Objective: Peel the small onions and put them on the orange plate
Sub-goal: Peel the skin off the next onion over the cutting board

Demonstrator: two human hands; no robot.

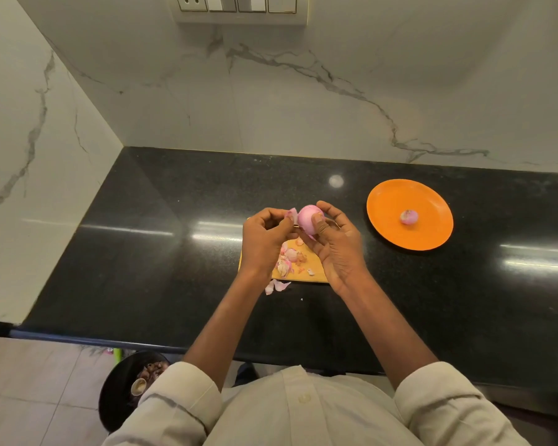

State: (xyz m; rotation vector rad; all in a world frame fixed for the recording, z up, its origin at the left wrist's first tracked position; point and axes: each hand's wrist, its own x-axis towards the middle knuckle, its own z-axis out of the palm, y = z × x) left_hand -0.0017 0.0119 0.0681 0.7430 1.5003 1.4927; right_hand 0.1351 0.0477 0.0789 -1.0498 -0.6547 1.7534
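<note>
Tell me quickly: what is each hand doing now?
Left hand: closed, pinching a strip of peel.
Right hand: closed, holding the onion.

Plate (pixel 397 194) right of board (pixel 314 273) (peels (pixel 287 257) on it)

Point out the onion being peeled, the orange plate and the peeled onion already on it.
Onion being peeled (pixel 308 218): head view, its bare pink side between both hands.
Orange plate (pixel 397 201): head view, bare far-left surface.
Peeled onion on plate (pixel 409 217): head view, its middle.
</note>
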